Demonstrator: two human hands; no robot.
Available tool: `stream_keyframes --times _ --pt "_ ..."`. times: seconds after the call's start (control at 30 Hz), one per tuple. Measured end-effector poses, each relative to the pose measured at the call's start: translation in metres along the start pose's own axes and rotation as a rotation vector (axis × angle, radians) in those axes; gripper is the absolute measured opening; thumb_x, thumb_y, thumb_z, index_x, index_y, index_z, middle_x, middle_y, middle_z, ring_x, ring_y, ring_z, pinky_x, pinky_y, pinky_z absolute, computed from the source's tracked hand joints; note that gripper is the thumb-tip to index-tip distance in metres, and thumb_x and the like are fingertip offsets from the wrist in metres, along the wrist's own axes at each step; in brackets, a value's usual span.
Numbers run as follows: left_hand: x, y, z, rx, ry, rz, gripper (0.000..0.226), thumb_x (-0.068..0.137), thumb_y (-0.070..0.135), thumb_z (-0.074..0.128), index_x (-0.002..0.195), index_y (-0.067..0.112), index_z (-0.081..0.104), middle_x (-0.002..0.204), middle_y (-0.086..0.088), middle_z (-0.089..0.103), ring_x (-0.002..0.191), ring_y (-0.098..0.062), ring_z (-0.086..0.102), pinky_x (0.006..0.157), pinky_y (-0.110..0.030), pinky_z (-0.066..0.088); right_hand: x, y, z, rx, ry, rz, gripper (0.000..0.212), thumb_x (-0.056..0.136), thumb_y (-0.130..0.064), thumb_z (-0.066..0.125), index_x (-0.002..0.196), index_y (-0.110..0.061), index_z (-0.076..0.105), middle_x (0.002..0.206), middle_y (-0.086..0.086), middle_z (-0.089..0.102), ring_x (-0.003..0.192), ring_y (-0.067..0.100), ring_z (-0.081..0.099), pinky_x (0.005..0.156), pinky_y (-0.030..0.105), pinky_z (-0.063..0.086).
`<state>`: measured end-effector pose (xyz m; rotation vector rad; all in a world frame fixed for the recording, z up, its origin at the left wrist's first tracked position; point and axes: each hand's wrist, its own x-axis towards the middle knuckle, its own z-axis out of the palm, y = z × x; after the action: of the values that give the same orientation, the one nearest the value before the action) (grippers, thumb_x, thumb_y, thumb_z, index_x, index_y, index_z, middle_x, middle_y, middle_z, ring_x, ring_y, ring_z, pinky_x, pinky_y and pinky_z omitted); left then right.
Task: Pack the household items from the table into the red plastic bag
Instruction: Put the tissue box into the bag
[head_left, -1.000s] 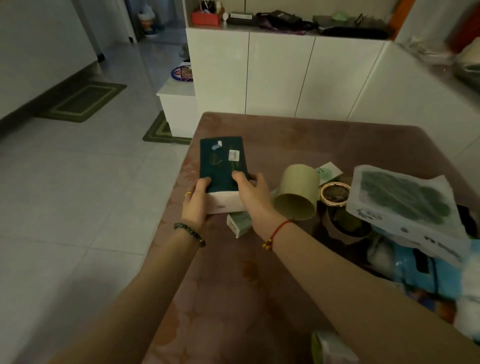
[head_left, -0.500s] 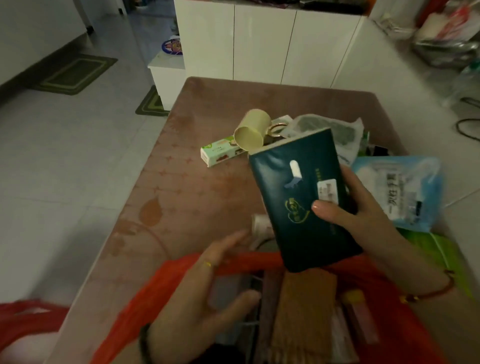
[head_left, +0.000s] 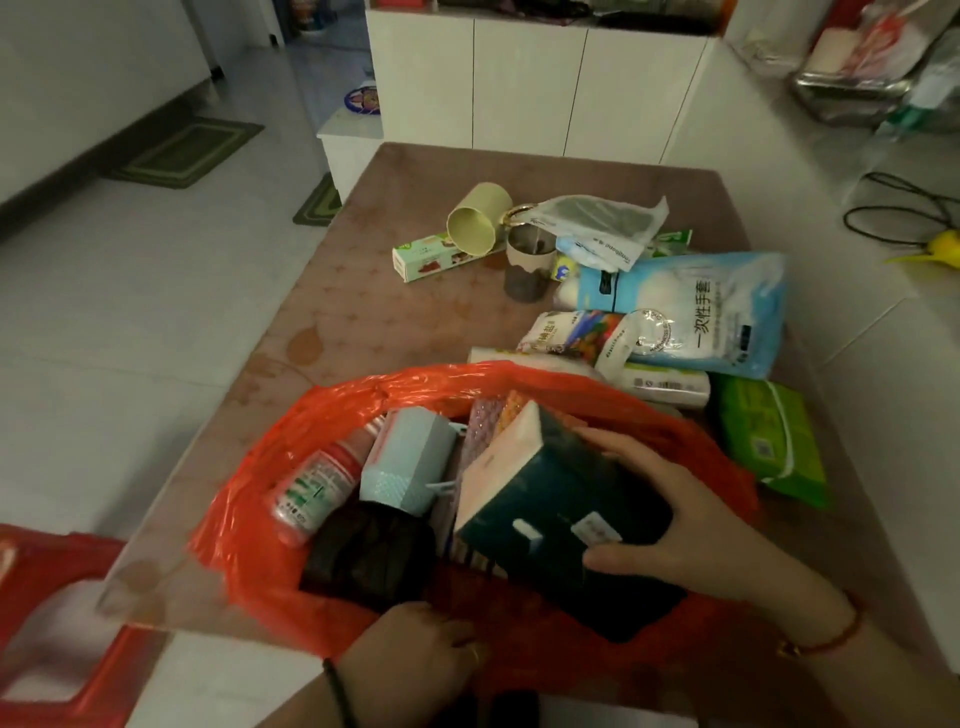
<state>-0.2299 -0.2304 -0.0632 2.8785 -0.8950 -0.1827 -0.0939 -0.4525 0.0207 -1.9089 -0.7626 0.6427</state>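
As right hand (head_left: 693, 525) grips it, dark-green box (head_left: 550, 493), pale end, red bag (head_left: 244, 525)

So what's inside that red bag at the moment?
The red bag holds a dark green box, gripped by the right hand, a white bottle, a pale blue tub, a black bundle and patterned packs. Whatever lies beneath them is covered.
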Motion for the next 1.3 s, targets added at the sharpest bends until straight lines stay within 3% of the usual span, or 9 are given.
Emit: stream_keyframes --times 0.1,0.23,0.43,0.63,0.8,0.9,1.0,1.17,1.3 --pt "-0.005 0.002 -0.013 -0.102 0.020 0.014 0.031 0.082 0.040 0.038 0.079 0.039 0.069 0.073 0.025 0.070 0.065 0.012 0.064 0.052 -0.009 0.050 0.005 0.009 0.020 -0.222 -0.185 0.095 0.077 0.057 -0.065 0.071 0.121 -0.070 0.027 0.123 -0.043 0.035 0.118 -0.016 0.032 0.097 0.017 0.038" --pt "-0.007 0.009 -0.036 -0.176 0.082 0.001 0.029 0.087 0.039 0.041 0.093 0.034 0.068 0.077 0.018 0.073 0.061 0.002 0.067 0.046 -0.017 0.051 0.019 0.022 0.044 -0.337 -0.364 0.169 0.069 0.072 -0.057 0.066 0.134 -0.047 0.036 0.128 -0.029 0.041 0.115 -0.009 0.040 0.092 0.012 0.037" --pt "-0.002 0.006 -0.053 -0.398 0.082 -0.147 0.034 0.093 0.048 0.034 0.113 0.032 0.056 0.101 0.002 0.071 0.090 -0.013 0.064 0.077 -0.030 0.050 0.019 0.038 0.056 -0.753 -0.086 0.027 0.059 0.078 -0.071 0.041 0.127 -0.040 0.049 0.120 -0.012 0.062 0.111 0.010 0.048 0.093 0.031 0.033" --pt "0.007 -0.014 -0.047 -0.320 -0.024 -0.189 0.033 0.092 0.050 0.033 0.117 0.036 0.050 0.106 0.002 0.068 0.097 -0.015 0.062 0.079 -0.033 0.048 0.008 0.041 0.069 -0.804 -0.211 -0.016 0.050 0.089 -0.060 0.034 0.122 -0.026 0.051 0.116 -0.001 0.062 0.109 0.017 0.052 0.094 0.030 0.034" --pt "0.016 -0.043 -0.071 -0.344 0.122 -0.170 0.031 0.090 0.050 0.036 0.108 0.034 0.056 0.100 0.008 0.070 0.089 -0.005 0.062 0.073 -0.019 0.046 0.033 0.001 0.021 -0.400 0.050 0.005 0.013 0.088 -0.033 0.055 0.092 -0.042 0.063 0.095 -0.024 0.064 0.094 -0.012 0.056 0.080 0.004 0.042" --pt "0.034 -0.074 -0.100 -0.453 0.278 -0.244 0.031 0.088 0.046 0.042 0.101 0.028 0.064 0.082 0.015 0.068 0.078 0.011 0.060 0.068 -0.006 0.044 0.071 -0.019 -0.013 -0.228 0.242 -0.015 0.024 0.084 -0.023 0.060 0.087 -0.047 0.058 0.088 -0.025 0.063 0.089 -0.010 0.060 0.078 0.007 0.048" --pt "0.064 -0.122 -0.126 -0.663 0.556 -0.402 0.013 0.089 0.028 0.054 0.097 0.030 0.064 0.066 0.021 0.061 0.064 0.015 0.059 0.061 -0.001 0.044 0.131 -0.019 -0.040 -0.081 0.310 0.026 0.030 0.082 -0.025 0.065 0.109 -0.033 0.059 0.104 -0.010 0.065 0.096 0.007 0.063 0.083 0.023 0.052" --pt "0.137 -0.220 -0.147 -0.980 0.569 -0.682 0.029 0.091 0.024 0.051 0.120 0.026 0.048 0.112 -0.002 0.058 0.099 -0.018 0.059 0.079 -0.024 0.047 0.257 -0.011 -0.067 -0.062 0.325 0.160 0.077 0.074 -0.028 0.075 0.138 -0.023 0.033 0.140 0.009 0.044 0.123 0.024 0.048 0.102 0.037 0.043" --pt "0.194 -0.288 -0.143 -1.113 0.512 -0.775 0.056 0.090 0.020 0.053 0.140 0.013 0.029 0.140 -0.013 0.041 0.115 -0.022 0.049 0.070 -0.006 0.043 0.347 -0.001 -0.086 -0.315 0.362 0.139 0.091 0.070 -0.028 0.078 0.142 -0.017 0.025 0.144 0.010 0.039 0.131 0.028 0.039 0.103 0.037 0.036"
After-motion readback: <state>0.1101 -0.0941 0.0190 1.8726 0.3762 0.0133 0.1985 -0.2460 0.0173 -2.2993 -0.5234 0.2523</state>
